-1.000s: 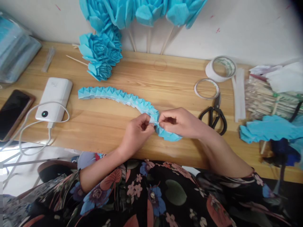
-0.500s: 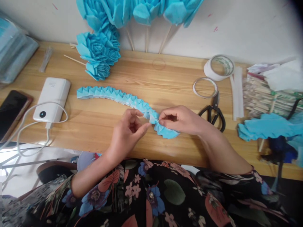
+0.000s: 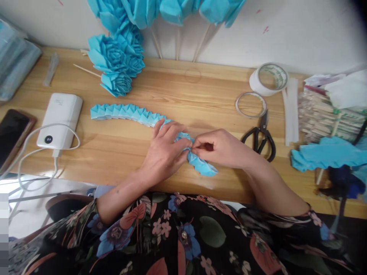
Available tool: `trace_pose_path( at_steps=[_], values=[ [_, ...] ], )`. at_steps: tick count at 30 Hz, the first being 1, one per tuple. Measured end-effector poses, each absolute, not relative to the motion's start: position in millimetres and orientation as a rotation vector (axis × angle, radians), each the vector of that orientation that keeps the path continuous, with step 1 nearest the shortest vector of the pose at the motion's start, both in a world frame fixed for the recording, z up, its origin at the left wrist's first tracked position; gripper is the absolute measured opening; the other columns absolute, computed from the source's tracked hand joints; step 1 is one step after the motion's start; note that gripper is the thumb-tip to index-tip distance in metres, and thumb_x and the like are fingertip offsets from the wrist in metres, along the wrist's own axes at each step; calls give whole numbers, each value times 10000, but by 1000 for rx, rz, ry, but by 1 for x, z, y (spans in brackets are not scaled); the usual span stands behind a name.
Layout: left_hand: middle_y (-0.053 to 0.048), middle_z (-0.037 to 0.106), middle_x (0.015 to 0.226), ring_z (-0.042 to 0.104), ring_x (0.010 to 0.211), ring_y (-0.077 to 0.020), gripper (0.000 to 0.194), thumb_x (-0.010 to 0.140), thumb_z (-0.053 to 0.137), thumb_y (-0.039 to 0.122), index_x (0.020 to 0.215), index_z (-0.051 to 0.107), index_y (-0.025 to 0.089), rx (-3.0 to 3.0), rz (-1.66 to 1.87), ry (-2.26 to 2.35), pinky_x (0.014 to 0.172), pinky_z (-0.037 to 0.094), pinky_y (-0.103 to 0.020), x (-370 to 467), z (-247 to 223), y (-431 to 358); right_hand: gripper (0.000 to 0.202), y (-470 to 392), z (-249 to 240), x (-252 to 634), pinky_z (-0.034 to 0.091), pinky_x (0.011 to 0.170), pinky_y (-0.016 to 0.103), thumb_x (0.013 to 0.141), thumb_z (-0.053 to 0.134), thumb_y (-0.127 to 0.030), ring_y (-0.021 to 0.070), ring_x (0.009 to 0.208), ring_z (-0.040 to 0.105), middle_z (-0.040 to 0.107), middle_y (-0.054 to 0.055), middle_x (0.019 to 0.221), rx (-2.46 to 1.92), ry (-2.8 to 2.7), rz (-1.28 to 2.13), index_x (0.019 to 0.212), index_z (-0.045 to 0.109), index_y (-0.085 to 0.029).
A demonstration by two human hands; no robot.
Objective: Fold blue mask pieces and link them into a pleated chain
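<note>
A long strip of pleated blue paper (image 3: 123, 111) curves across the wooden table, its left end flat and its right end past my fingers. My left hand (image 3: 169, 147) lies over the strip's middle, thumb and fingertips pinching its lower edge. Right beside it, my right hand (image 3: 215, 149) pinches the same strip between thumb and forefinger. The fingertips of both hands nearly touch, and the bit of paper between them is hidden.
Blue paper roses (image 3: 116, 57) stand at the back. On the right are scissors (image 3: 262, 137), tape rolls (image 3: 269, 80), white strips (image 3: 291, 112), wrapped sticks (image 3: 321, 110) and more blue paper (image 3: 327, 152). A cabled power bank (image 3: 60, 118) and a phone (image 3: 14, 133) lie left.
My left hand has moved from just below the strip onto it, fingers now covering its middle. The strip's right end has swung slightly downward. My right hand keeps its pinch.
</note>
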State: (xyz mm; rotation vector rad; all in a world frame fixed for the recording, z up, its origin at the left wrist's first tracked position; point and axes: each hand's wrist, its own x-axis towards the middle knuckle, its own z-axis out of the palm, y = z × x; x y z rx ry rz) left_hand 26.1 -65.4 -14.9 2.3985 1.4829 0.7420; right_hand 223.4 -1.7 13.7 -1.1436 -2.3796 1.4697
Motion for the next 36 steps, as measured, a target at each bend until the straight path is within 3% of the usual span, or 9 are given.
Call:
trace_pose_path(
  at_steps=[19, 30, 36],
  values=[
    [-25, 659, 1117, 528, 1208, -219, 149, 894, 564, 149, 897, 672, 252, 2398, 805, 1451, 1210, 199, -544, 20, -26, -62, 130, -2, 12, 221, 312, 555, 235, 726, 534, -172, 86, 547, 443, 577, -35, 595, -1174, -2457, 1437, 672, 652, -174],
    [-76, 646, 1222, 541, 1237, -259, 320, 864, 622, 202, 1180, 604, 245, 2385, 866, 1384, 1179, 269, -546, 22, -25, -61, 114, 3, 12, 226, 322, 551, 229, 766, 571, -198, 81, 547, 425, 561, -43, 597, -1129, -2354, 1581, 704, 663, -170],
    [-48, 660, 1143, 559, 1196, -245, 67, 880, 631, 220, 929, 672, 243, 2377, 881, 1386, 1161, 294, -547, 20, -26, -60, 102, 3, 13, 226, 319, 562, 231, 779, 590, -193, 78, 544, 412, 537, -52, 586, -1092, -2375, 1592, 715, 668, -175]
  ],
)
